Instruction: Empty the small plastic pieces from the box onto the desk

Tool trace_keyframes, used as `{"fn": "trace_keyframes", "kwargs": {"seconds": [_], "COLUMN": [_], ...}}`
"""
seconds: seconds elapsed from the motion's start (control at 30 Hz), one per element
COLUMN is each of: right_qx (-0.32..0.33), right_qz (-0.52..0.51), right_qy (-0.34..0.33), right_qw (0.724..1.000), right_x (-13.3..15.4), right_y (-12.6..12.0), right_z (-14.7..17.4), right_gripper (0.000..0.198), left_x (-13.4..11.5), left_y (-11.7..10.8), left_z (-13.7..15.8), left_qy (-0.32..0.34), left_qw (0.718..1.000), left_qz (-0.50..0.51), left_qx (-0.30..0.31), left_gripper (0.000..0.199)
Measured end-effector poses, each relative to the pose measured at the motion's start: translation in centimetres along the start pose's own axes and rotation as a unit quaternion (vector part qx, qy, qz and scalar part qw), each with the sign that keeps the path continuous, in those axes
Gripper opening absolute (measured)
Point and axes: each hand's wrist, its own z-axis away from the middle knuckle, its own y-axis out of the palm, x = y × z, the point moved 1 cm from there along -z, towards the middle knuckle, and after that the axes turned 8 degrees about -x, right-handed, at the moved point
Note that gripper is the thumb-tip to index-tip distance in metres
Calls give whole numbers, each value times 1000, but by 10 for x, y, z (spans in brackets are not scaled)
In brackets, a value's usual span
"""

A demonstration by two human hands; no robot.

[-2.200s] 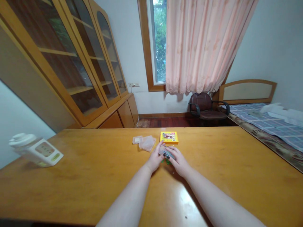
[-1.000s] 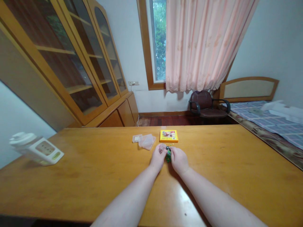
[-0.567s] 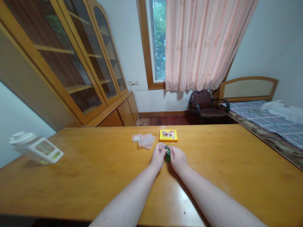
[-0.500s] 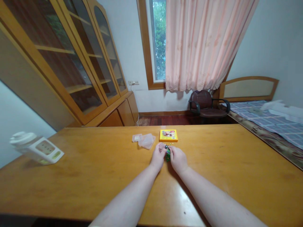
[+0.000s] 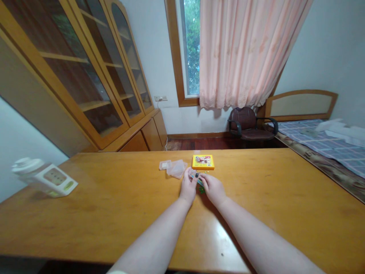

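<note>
My left hand (image 5: 188,189) is closed on a small clear plastic case (image 5: 192,173), its thumb on the near side. My right hand (image 5: 213,188) meets it from the right, fingers pinched at the case's edge. A small dark spot shows by the left thumb tip; I cannot tell what it is. On the table just under the hands lies a little heap of small green pieces (image 5: 202,189), partly covered by my fingers. A few tiny pale yellow-green bits (image 5: 206,172) are scattered behind the right hand.
A flat yellow box (image 5: 203,162) with a printed picture lies beyond my hands. Left of it are a translucent plastic lid or tray (image 5: 177,168) and a smaller clear box (image 5: 164,164). A white-lidded jug (image 5: 45,177) stands far left on the wooden table (image 5: 114,213).
The clear case between my hands has tilted, and the left hand has shifted slightly up and left. Less green shows between the hands. The things on the table stay put.
</note>
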Motion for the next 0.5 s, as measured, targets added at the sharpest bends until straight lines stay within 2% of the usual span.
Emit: {"fn": "trace_keyframes", "kwargs": {"seconds": [0.13,0.3,0.5], "right_qx": [27,13,-19], "right_qz": [10,35,46], "right_qy": [-29,15,49], "right_qw": [999,999,998], "right_x": [1,2,2], "right_y": [-2,-1,4], "right_z": [1,2,6], "right_gripper": [36,35,34], "left_x": [-10,-12,-10], "left_y": [2,9,11], "left_z": [1,3,3], "left_qy": [-11,-73,-100], "left_qw": [999,992,990], "left_qz": [31,93,99], "left_qx": [9,34,27], "left_gripper": [62,60,60]}}
